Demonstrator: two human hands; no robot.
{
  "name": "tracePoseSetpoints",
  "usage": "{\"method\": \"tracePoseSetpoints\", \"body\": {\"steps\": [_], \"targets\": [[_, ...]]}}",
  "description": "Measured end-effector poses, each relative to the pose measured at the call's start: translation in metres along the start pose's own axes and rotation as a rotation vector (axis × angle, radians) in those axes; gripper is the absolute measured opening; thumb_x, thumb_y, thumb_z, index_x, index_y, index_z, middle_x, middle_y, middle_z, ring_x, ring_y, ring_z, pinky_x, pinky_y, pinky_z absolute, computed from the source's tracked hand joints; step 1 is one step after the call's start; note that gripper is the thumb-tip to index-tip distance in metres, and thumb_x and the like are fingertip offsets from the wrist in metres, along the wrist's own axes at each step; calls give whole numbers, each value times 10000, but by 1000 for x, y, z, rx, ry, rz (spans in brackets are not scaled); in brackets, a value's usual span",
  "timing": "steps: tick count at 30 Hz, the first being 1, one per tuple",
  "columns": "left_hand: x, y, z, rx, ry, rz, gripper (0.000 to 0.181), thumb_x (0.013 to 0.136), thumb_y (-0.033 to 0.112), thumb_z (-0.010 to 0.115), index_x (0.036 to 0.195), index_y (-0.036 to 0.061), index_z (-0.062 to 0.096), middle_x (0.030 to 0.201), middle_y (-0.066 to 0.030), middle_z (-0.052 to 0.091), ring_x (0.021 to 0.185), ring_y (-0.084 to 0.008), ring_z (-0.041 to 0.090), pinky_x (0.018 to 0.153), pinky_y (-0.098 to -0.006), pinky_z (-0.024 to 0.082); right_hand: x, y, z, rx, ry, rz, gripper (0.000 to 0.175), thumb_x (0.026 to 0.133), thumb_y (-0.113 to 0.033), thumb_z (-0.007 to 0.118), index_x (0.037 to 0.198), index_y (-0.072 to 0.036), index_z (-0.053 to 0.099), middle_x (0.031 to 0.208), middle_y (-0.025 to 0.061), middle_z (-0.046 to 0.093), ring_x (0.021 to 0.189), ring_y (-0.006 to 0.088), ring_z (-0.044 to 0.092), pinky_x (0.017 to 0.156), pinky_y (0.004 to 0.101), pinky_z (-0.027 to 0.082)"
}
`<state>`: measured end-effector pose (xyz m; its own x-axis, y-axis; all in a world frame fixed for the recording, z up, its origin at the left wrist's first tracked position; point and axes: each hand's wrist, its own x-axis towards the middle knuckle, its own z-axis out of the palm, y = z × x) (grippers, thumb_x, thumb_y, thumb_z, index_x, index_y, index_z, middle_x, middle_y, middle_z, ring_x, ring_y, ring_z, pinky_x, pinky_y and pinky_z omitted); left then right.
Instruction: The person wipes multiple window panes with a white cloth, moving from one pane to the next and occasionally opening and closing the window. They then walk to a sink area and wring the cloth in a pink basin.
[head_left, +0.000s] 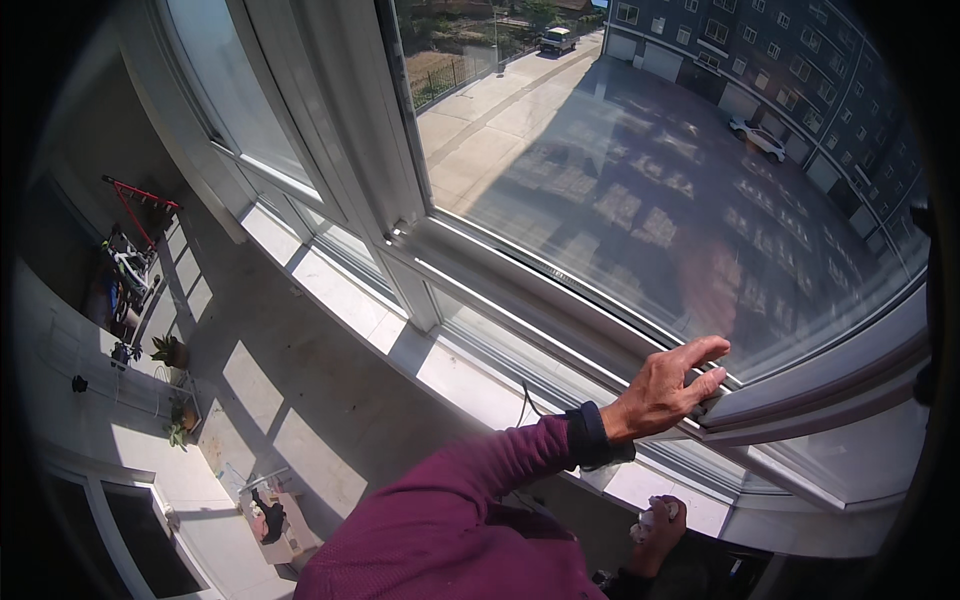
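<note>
My left hand (667, 386), in a purple sleeve with a dark cuff, reaches to the lower corner of a white-framed window. Its fingers are bent over the window frame (536, 307) beside the glass pane (600, 195); what lies under the palm is hidden. The reflection of a hand shows faintly in the glass. Lower down, near the end of the pale windowsill (450, 371), my right hand (658, 536) holds a crumpled white cloth or paper (643, 525).
A thin dark cable (525, 401) stands up by the sill. Across the floor are potted plants (171, 351), a bicycle (133, 262), a red metal frame (142, 196) and a small table (296, 525) with things on it. Outside lie a paved yard, buildings and parked vehicles.
</note>
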<state>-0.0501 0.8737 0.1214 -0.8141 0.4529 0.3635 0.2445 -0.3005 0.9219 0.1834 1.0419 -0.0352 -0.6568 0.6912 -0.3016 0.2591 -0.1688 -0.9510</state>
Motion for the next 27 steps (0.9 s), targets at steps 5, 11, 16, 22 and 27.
{"method": "tracePoseSetpoints", "body": {"steps": [5, 11, 16, 22, 27], "targets": [[-69, 23, -175, 265, 748, 180, 543, 1109, 202, 528, 1579, -34, 393, 1595, -244, 477, 1529, -315, 426, 1288, -423, 295, 8, -3, 20, -57, -103, -37, 67, 923, -19, 649, 985, -32, 626, 905, 31, 629, 792, 134, 595, 701, 277, 489], [-43, 25, -364, 178, 1056, 86, 510, 1133, 328, 484, 1559, 46, 491, 1574, -136, 512, 1475, -232, 445, 1239, -353, 304, 30, 2, 47, -182, -217, -38, 116, 949, -88, 657, 1048, -30, 634, 886, 43, 659, 674, 132, 568, 584, 283, 471], [-26, -20, -385, 340, 1104, 128, 507, 1141, 379, 469, 1584, 132, 473, 1471, -20, 562, 1318, -156, 507, 1143, -324, 365, 40, 19, 54, -88, -336, -56, 157, 932, -53, 673, 1085, -44, 639, 938, 75, 713, 689, 97, 582, 591, 244, 490], [-11, -8, -365, 133, 1173, 83, 513, 1115, 520, 468, 1499, 185, 524, 1508, 4, 530, 1358, -167, 474, 1071, -429, 399, 27, 25, 42, -137, -222, 18, 136, 907, -50, 668, 1039, -21, 669, 919, 72, 711, 732, 130, 622, 633, 262, 507], [-15, -4, -305, 215, 1161, 10, 717, 1045, 729, 443, 1449, 146, 550, 1397, 0, 586, 1227, -160, 528, 845, -355, 455, 17, 5, 35, -133, -261, -152, 127, 923, -96, 628, 998, 0, 664, 925, 62, 659, 805, 134, 590, 728, 279, 502]]}}
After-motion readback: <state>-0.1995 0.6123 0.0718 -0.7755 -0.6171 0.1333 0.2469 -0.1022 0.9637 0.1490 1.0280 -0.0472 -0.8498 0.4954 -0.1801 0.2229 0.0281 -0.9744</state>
